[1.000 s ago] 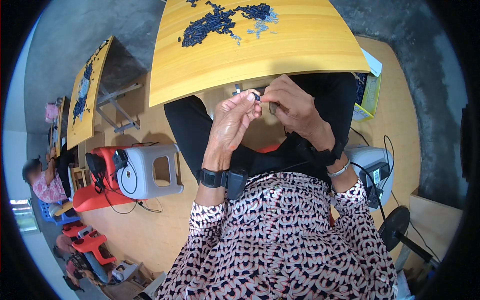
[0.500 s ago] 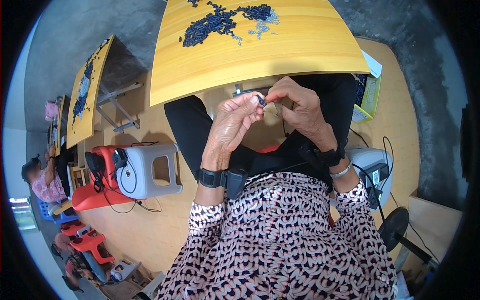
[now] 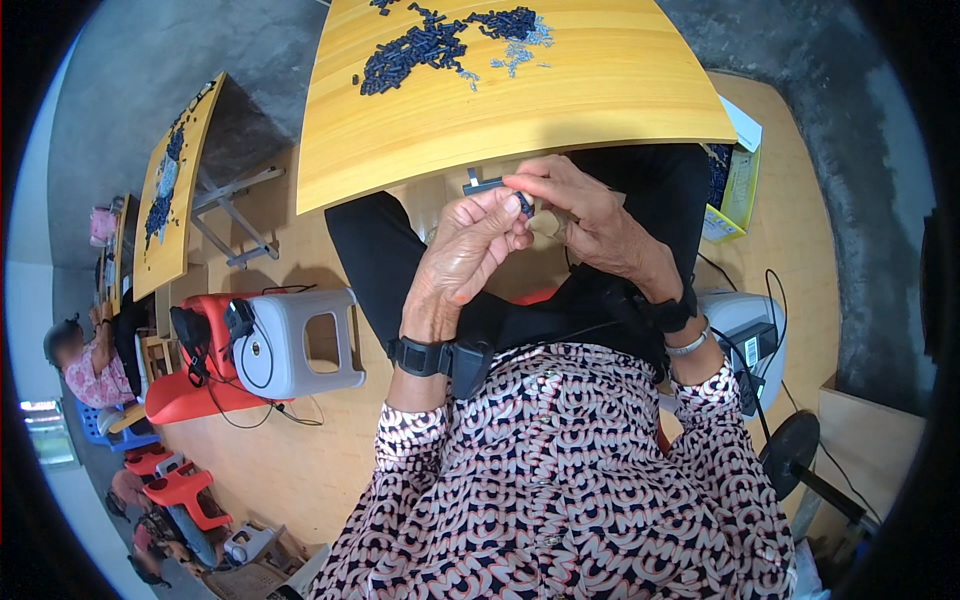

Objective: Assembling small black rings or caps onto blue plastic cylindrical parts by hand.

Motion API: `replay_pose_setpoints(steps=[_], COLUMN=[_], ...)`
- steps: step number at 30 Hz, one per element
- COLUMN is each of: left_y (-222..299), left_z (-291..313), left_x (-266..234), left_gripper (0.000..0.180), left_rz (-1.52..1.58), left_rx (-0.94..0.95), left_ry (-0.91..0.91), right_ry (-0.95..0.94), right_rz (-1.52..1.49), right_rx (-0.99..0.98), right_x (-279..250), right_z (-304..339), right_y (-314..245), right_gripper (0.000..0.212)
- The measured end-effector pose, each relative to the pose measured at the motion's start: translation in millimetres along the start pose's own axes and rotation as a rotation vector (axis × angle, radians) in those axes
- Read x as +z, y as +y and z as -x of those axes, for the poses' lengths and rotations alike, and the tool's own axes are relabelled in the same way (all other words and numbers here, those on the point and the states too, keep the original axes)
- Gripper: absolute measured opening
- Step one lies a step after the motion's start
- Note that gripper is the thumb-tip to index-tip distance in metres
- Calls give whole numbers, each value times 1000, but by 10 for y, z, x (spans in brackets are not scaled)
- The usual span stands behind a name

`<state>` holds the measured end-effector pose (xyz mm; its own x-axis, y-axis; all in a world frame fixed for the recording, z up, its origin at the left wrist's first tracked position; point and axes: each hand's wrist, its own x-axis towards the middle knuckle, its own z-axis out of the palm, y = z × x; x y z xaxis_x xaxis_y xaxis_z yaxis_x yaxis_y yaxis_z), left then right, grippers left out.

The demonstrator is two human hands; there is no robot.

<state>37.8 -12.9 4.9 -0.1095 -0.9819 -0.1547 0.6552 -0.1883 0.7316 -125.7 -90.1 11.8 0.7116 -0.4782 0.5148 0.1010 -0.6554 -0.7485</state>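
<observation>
At the far left edge, 1 seated person (image 3: pixel 85 365) in a pink top works beside a long yellow side table (image 3: pixel 175 200) strewn with dark pieces. Below them stand 2 red chairs (image 3: pixel 175 485). Nearer in, 1 grey stool (image 3: pixel 300 345) lies on its side against 1 red stool (image 3: pixel 205 390), with black cables looped over both.

The left hand (image 3: pixel 465 255), with 1 black wristband (image 3: pixel 425 357) on its wrist, is raised in front of the lap, thumb and fingers pinched on 1 small dark part (image 3: pixel 524 204). A thin grey clip (image 3: pixel 482 184) sticks out just above the fingertips; I cannot tell which hand grips it. The part sits between the 2 hands, just below the near edge of the yellow table (image 3: pixel 560 100).

On that table lie 2 heaps: 1 dark pile (image 3: pixel 425 50) of small black pieces, too many to count, and 1 lighter scatter (image 3: pixel 515 55) of grey bits to its right.

The right hand (image 3: pixel 590 225) meets the left at the fingertips, closed on the same part from the other side. Its wrist bears 1 black band (image 3: pixel 670 315) and 1 silver bracelet (image 3: pixel 690 345).

Right of the lap, 1 yellow box (image 3: pixel 735 190) holds more dark pieces, and 1 grey device (image 3: pixel 745 335) with a cable sits on the floor. At far right stands 1 black round base (image 3: pixel 790 450).
</observation>
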Motion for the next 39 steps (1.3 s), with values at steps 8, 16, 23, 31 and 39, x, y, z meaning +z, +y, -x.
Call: replay_pose_setpoints(steps=[8, 16, 23, 31, 39], left_y=[-5, 13, -33, -2, -50], left_z=[-25, -5, 1, 12, -5], left_x=[8, 28, -26, -8, 22], left_gripper=[14, 15, 16, 16, 24], left_rz=[34, 8, 25, -1, 54], left_rx=[-13, -40, -70, -76, 45], left_ry=[16, 78, 50, 25, 52], right_ry=[29, 62, 107, 101, 210], right_rz=[8, 17, 3, -66, 39], right_rx=[22, 11, 42, 35, 25], right_x=[38, 50, 102, 111, 94], right_z=[13, 8, 46, 49, 39], right_y=[7, -7, -20, 21, -10], right_gripper=[50, 46, 33, 35, 34])
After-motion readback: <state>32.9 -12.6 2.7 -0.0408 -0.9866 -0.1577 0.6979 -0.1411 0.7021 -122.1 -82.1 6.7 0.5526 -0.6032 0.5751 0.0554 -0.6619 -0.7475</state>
